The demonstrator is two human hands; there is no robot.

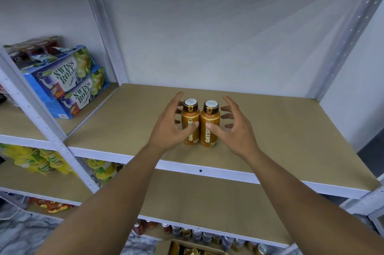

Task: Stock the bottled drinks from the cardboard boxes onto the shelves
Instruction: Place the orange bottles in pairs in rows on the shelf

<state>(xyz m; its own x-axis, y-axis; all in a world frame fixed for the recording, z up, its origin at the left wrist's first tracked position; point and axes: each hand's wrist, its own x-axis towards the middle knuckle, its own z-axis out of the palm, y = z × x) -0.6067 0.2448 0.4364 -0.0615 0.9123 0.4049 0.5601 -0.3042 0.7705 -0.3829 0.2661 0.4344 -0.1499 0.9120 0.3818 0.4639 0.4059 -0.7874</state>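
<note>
Two bare forearms (116, 202) reach up from the bottom of the frame toward a tan-boarded shelf (280, 134) in a white metal rack. On it a pair of orange bottled drinks stands upright and side by side, touching. They are about midway between the shelf's left and right edges and closer to its front edge than to the wall behind. The left hand (169, 130) flanks the left bottle (190, 114) and the right hand (236, 130) flanks the right bottle (210, 116). On both hands the fingers (229, 104) are spread and loosely curved, just clear of the bottles' outer sides, while each thumb lies across the front of its bottle's label; whether the thumbs press the labels cannot be told. Both bottles carry dark caps with white tops and vertical white lettering. At the frame's bottom edge an open cardboard box (199, 245) shows more orange bottles inside, with a row of cans (207, 236) on the lowest shelf just behind it. In the neighbouring bay to the left, two blue Swiss Roll cartons (66, 82) lie stacked on the same level, and yellow packs (41, 161) fill the shelf beneath them.
</note>
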